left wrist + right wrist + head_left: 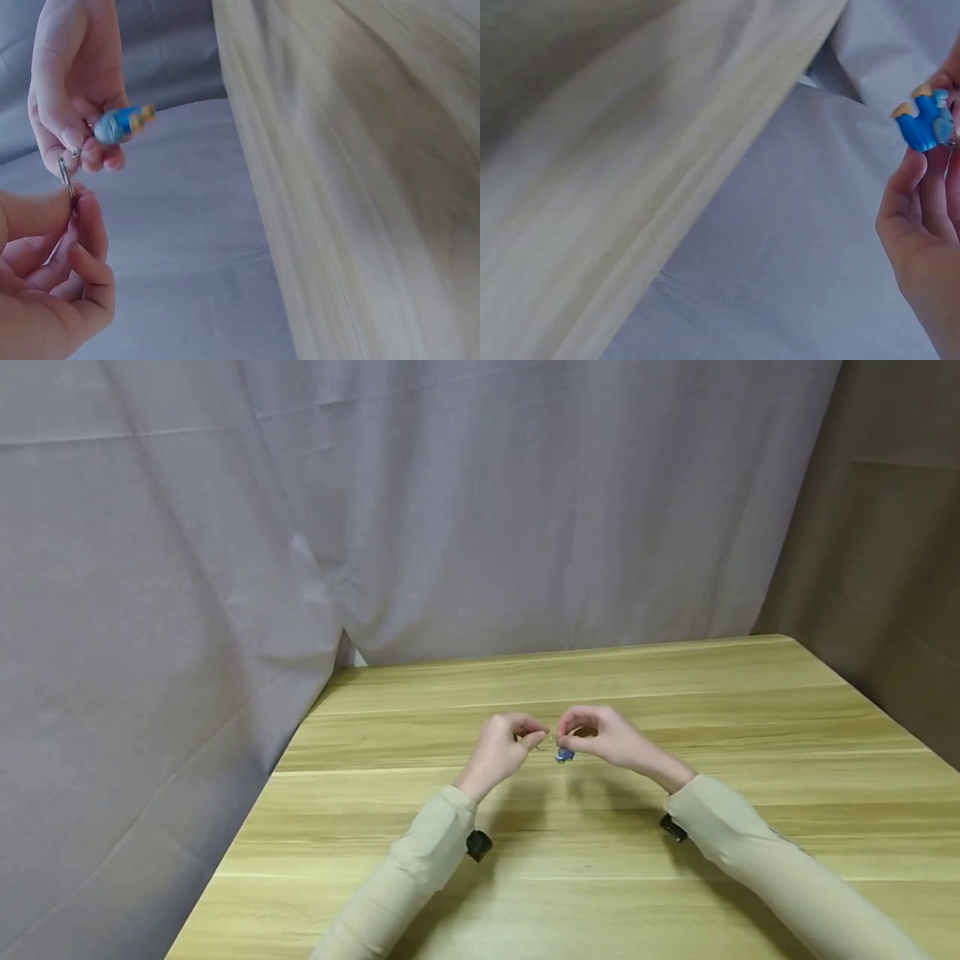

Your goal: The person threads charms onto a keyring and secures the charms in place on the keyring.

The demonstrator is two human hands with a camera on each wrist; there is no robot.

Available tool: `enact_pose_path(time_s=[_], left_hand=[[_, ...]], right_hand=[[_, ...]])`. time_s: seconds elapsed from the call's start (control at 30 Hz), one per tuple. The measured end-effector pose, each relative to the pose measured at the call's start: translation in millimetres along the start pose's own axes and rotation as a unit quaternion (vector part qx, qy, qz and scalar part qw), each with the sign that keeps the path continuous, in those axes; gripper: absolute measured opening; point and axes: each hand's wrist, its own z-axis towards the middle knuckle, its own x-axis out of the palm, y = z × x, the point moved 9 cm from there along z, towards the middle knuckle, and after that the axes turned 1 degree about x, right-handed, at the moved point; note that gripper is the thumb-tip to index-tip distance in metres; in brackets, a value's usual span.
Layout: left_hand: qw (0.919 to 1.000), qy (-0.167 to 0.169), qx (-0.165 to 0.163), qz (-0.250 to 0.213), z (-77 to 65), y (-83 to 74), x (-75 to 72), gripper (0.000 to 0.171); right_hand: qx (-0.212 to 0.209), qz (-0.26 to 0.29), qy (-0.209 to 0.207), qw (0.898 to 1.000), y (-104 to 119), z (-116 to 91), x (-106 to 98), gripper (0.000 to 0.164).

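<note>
Above the wooden table, my left hand [501,750] pinches a thin metal key ring [66,178] between thumb and fingertips. Close by on the right, my right hand [606,737] holds a keychain at its small metal connector, by thumb and fingers. From it a small blue figure [565,755] with yellowish tips hangs just below the right fingertips. The left wrist view has the ring reaching up to that connector, beside the right thumb. Only the figure's blue body [922,129] and tips show plainly in the right wrist view; the fingers hide part of its top.
A light wood-grain table [600,885] extends beneath both hands. Grey curtains [525,510] hang behind it and along the left, with a brown cloth [885,552] at the right. Small black devices [478,845] sit at both wrists.
</note>
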Motion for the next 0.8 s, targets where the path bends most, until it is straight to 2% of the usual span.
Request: enact_pose_path(time_s=[0.23, 0.3, 0.4, 0.57, 0.8], left_hand=[[0.9995, -0.02, 0.003, -0.025, 0.8, -7.9, -10.8, 0.013], [0.9988, -0.023, -0.005, -0.042, 0.7, -8.0, -13.6, 0.013], [0.9962, -0.024, -0.025, -0.08, -0.2, -6.8, -17.0, 0.013], [0.9884, -0.019, -0.059, -0.138, -2.2, -3.5, -17.9, 0.013], [0.9835, -0.011, -0.069, -0.167, -4.3, -3.5, -16.2, 0.011]], right_hand=[[0.018, -0.001, -0.049, 0.999, 12.5, -2.8, -15.3, 0.008], [0.005, -0.016, -0.06, 0.998, 18.0, -4.1, -18.2, 0.009], [-0.036, -0.053, -0.078, 0.995, 30.2, -6.5, -21.5, 0.009], [-0.097, -0.112, -0.103, 0.984, 50.8, -11.8, -23.1, 0.01], [-0.121, -0.15, -0.128, 0.973, 70.8, -17.7, -25.3, 0.012]])
